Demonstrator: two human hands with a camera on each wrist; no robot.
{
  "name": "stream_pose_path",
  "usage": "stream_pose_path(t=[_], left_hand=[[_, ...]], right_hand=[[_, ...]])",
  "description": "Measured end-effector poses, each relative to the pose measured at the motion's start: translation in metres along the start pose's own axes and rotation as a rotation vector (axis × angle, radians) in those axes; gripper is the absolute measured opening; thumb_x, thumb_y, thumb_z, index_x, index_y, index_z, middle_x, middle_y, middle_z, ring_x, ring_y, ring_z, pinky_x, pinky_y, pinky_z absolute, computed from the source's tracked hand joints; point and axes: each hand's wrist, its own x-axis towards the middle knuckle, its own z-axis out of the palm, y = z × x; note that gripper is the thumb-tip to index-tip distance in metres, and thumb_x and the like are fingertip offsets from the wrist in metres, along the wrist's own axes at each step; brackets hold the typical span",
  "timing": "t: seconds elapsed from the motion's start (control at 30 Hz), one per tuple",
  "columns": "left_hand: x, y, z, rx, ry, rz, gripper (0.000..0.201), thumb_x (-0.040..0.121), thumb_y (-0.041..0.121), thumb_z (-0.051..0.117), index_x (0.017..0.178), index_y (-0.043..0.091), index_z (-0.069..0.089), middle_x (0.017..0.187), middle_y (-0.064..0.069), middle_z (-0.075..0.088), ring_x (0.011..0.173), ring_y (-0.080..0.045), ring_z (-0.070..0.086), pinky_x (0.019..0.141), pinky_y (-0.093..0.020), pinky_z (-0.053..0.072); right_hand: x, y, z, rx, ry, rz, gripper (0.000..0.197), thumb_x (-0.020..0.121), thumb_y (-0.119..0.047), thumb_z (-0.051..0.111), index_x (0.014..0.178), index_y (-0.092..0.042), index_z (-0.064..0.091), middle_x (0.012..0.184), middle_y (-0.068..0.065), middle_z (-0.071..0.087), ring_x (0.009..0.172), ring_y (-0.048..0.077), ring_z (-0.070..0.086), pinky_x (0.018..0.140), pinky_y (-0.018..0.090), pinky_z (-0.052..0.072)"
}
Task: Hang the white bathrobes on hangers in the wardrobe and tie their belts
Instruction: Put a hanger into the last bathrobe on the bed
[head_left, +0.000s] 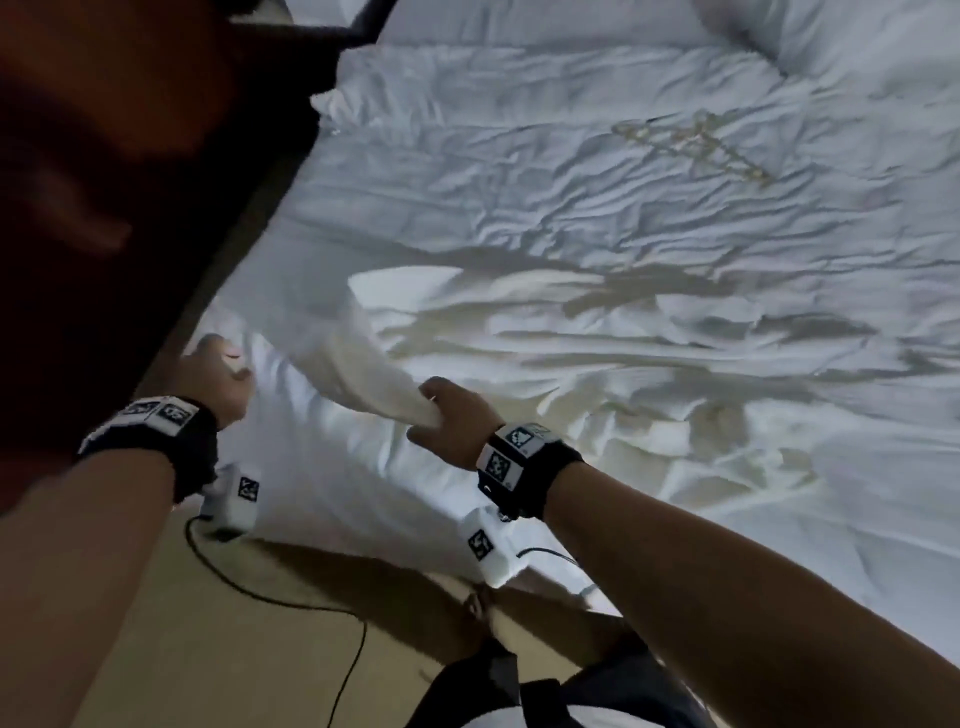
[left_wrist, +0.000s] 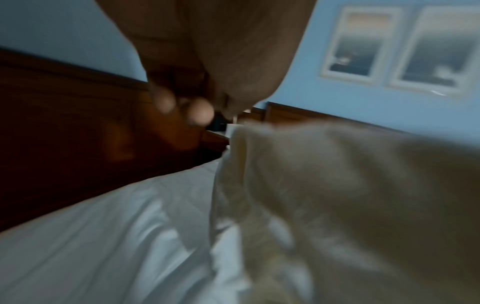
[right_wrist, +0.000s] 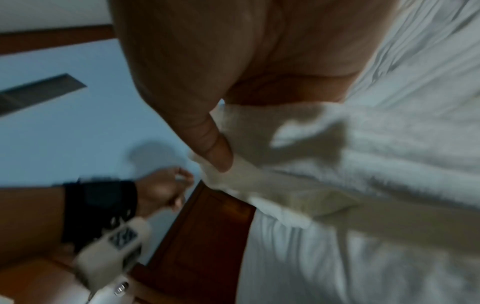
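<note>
Left side first: dark wooden furniture (head_left: 130, 182) along the bed's edge, tan floor (head_left: 182, 649) below with a black cable (head_left: 270, 597) trailing from the wrist rigs. Left hand (head_left: 218, 379) sits at the near left corner of the bed (head_left: 675, 260), fingers (left_wrist: 200, 112) bunched together at the white cloth; whether they actually pinch it or just hover against it I cannot tell, the wrist view is blurred. Moving right, the right hand (head_left: 452, 421) has its thumb and curled fingers clamped on a gathered fold of the white bathrobe (head_left: 374, 358), thumb pressed flat on the fabric (clear in the right wrist view). The bathrobe lies crumpled on the bed's near half, one part lifted off the sheet toward the right hand, the rest spread rightward among the wrinkles. It looks cream-white, thick and soft, textured like towelling, hard to separate from the white bedding beneath. No belt picked out, no hanger or wardrobe in view. Step in hand, as I judge it: picking the bathrobe up off the bed, very early in the task. Next move calls for lifting it clear, finding collar and shoulders, then carrying it to a hanger. Farther right, faint gold embroidery (head_left: 696, 145) on the bedding.
</note>
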Motion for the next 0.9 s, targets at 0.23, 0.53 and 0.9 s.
stream_pose_path(t=[0.23, 0.53, 0.9], left_hand=[[-0.078, 0.027, 0.098, -0.452, -0.482, -0.044, 0.019, 0.093, 0.019, 0.06, 0.106, 0.006, 0.059, 0.093, -0.02, 0.069, 0.068, -0.027, 0.068, 0.061, -0.03, 0.044], [-0.096, 0.226, 0.157, -0.504, -0.462, 0.279, 0.055, 0.086, -0.012, 0.048, 0.11, 0.037, 0.056, 0.094, -0.005, 0.058, 0.072, -0.019, 0.06, 0.069, -0.043, 0.06], [-0.103, 0.472, 0.178, -0.538, -0.324, 0.501, 0.035, 0.082, -0.003, 0.043, 0.096, 0.027, 0.054, 0.082, -0.009, 0.069, 0.069, -0.027, 0.07, 0.063, -0.035, 0.054]], right_hand=[[0.014, 0.022, -0.015, 0.066, -0.04, 0.033, 0.037, 0.081, -0.01, 0.066, 0.114, -0.027, 0.063, 0.089, -0.003, 0.058, 0.075, 0.017, 0.057, 0.06, 0.017, 0.045], [-0.036, 0.114, -0.133, -0.042, 0.027, -0.025, 0.029, 0.081, -0.012, 0.066, 0.105, -0.028, 0.065, 0.101, -0.002, 0.062, 0.084, 0.013, 0.055, 0.078, 0.024, 0.047], [-0.069, 0.239, -0.332, -0.041, 0.288, 0.02, 0.04, 0.086, -0.022, 0.067, 0.12, -0.027, 0.047, 0.087, 0.0, 0.063, 0.073, 0.016, 0.059, 0.068, 0.025, 0.047]])
